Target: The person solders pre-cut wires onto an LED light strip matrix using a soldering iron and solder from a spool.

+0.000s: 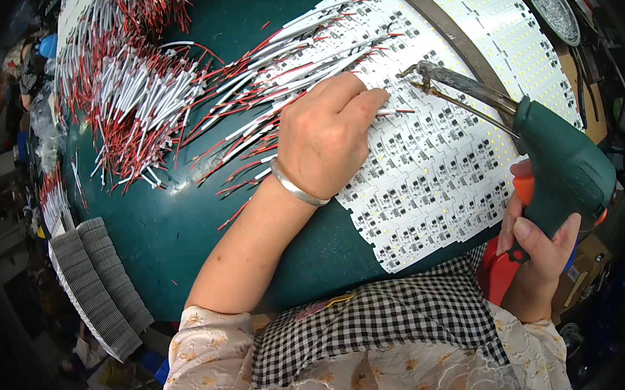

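Note:
My right hand (544, 245) grips a green soldering gun (562, 162) with an orange trigger. Its tip is over a white sheet of circuit boards (430, 185), just beyond my left fingers; whether it touches the sheet cannot be told. Over the middle of that sheet, my left hand (329, 130) is closed in a pinch. A red-ended wire (397, 112) pokes out beside its fingertips; the pinch itself is hidden by the hand. Several white and red wires (270, 54) lie from the table onto the sheet's left part, near that hand.
A dark flat bar (446, 23) lies across the sheet. Heaped white and red wires (144, 98) cover the green table's (182, 236) far left. Grey ribbed strips (101, 280) stand at the left edge. At the far right is a round dish (550, 7) of shiny bits.

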Demonstrator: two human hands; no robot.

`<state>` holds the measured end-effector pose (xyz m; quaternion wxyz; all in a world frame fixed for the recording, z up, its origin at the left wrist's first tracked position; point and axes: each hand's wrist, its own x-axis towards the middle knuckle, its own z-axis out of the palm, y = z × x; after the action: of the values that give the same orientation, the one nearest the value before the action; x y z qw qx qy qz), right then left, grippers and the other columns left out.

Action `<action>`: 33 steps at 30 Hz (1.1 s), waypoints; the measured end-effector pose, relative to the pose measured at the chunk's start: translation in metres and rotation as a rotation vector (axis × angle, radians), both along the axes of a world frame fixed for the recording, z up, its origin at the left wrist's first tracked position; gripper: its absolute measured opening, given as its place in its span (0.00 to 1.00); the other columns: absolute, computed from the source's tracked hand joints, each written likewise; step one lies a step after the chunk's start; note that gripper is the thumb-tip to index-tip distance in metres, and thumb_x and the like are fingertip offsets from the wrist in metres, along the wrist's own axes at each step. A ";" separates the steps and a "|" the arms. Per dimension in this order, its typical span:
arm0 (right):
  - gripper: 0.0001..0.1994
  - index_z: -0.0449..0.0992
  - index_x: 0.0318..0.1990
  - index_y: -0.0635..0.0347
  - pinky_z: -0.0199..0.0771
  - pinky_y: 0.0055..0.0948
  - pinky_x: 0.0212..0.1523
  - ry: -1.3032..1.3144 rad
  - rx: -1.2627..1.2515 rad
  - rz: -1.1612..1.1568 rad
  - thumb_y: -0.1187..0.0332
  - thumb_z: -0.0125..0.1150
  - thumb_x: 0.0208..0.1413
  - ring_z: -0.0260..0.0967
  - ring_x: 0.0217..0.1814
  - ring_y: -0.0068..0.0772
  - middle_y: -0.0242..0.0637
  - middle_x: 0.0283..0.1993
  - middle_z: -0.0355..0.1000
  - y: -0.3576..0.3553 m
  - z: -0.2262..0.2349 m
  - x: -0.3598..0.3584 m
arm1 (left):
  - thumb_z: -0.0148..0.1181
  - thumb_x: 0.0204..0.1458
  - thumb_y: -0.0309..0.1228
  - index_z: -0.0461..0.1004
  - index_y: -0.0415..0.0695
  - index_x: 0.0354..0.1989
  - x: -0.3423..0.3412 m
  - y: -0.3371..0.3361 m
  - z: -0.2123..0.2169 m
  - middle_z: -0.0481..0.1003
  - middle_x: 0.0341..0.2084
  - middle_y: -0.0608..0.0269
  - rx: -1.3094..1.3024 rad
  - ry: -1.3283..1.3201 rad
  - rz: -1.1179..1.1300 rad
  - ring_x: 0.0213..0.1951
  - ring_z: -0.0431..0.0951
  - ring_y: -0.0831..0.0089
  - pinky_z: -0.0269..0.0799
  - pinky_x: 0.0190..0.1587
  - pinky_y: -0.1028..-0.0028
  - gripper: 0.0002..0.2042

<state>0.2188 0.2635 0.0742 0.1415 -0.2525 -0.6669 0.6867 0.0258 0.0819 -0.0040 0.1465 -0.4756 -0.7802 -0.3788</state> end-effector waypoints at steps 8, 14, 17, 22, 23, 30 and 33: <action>0.30 0.60 0.53 0.79 0.67 0.22 0.15 0.005 0.001 0.007 0.67 0.65 0.49 0.62 0.15 0.23 0.39 0.20 0.64 0.005 0.000 0.020 | 0.60 0.38 0.11 0.79 0.40 0.32 -0.003 0.000 0.001 0.75 0.24 0.60 -0.002 -0.140 -0.056 0.24 0.76 0.69 0.71 0.26 0.75 0.13; 0.29 0.60 0.52 0.80 0.68 0.22 0.15 -0.013 -0.001 0.008 0.68 0.65 0.49 0.63 0.16 0.23 0.40 0.23 0.65 0.004 -0.001 0.021 | 0.61 0.44 0.13 0.79 0.40 0.34 -0.009 0.000 -0.004 0.78 0.25 0.60 0.083 -0.333 -0.042 0.25 0.78 0.71 0.72 0.27 0.76 0.10; 0.29 0.59 0.56 0.78 0.70 0.22 0.18 -0.015 -0.074 0.041 0.75 0.64 0.47 0.65 0.21 0.25 0.50 0.38 0.66 0.010 -0.001 0.029 | 0.61 0.41 0.12 0.80 0.41 0.33 -0.008 -0.003 -0.002 0.78 0.25 0.60 0.057 -0.311 -0.078 0.25 0.77 0.70 0.71 0.26 0.76 0.12; 0.30 0.60 0.59 0.76 0.73 0.22 0.23 -0.036 -0.117 0.070 0.81 0.62 0.46 0.68 0.27 0.27 0.58 0.51 0.66 0.008 0.000 0.031 | 0.59 0.36 0.11 0.80 0.43 0.33 -0.005 -0.002 0.005 0.77 0.25 0.61 -0.026 -0.169 -0.094 0.24 0.77 0.70 0.71 0.26 0.76 0.16; 0.30 0.60 0.58 0.75 0.72 0.22 0.23 -0.035 -0.120 0.078 0.82 0.62 0.46 0.68 0.27 0.27 0.57 0.50 0.66 0.008 -0.001 0.031 | 0.58 0.35 0.10 0.81 0.43 0.33 -0.005 -0.002 0.003 0.77 0.25 0.61 -0.002 -0.170 -0.097 0.24 0.77 0.70 0.71 0.26 0.76 0.17; 0.27 0.62 0.58 0.74 0.71 0.22 0.25 0.022 -0.165 0.159 0.82 0.61 0.47 0.67 0.28 0.27 0.48 0.41 0.69 0.006 -0.009 0.032 | 0.56 0.35 0.09 0.81 0.43 0.33 -0.007 -0.002 -0.001 0.77 0.25 0.62 0.020 -0.202 -0.113 0.25 0.77 0.71 0.72 0.27 0.76 0.18; 0.26 0.62 0.55 0.75 0.70 0.22 0.18 -0.037 -0.033 0.136 0.74 0.63 0.49 0.67 0.22 0.27 0.47 0.37 0.67 0.001 -0.012 0.030 | 0.57 0.35 0.10 0.81 0.43 0.33 -0.007 -0.002 0.000 0.77 0.25 0.62 0.007 -0.176 -0.107 0.25 0.77 0.71 0.72 0.27 0.76 0.17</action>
<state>0.2488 0.2645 0.0626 0.0781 -0.2213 -0.6737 0.7008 0.0186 0.0804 -0.0040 0.0587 -0.4809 -0.7622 -0.4294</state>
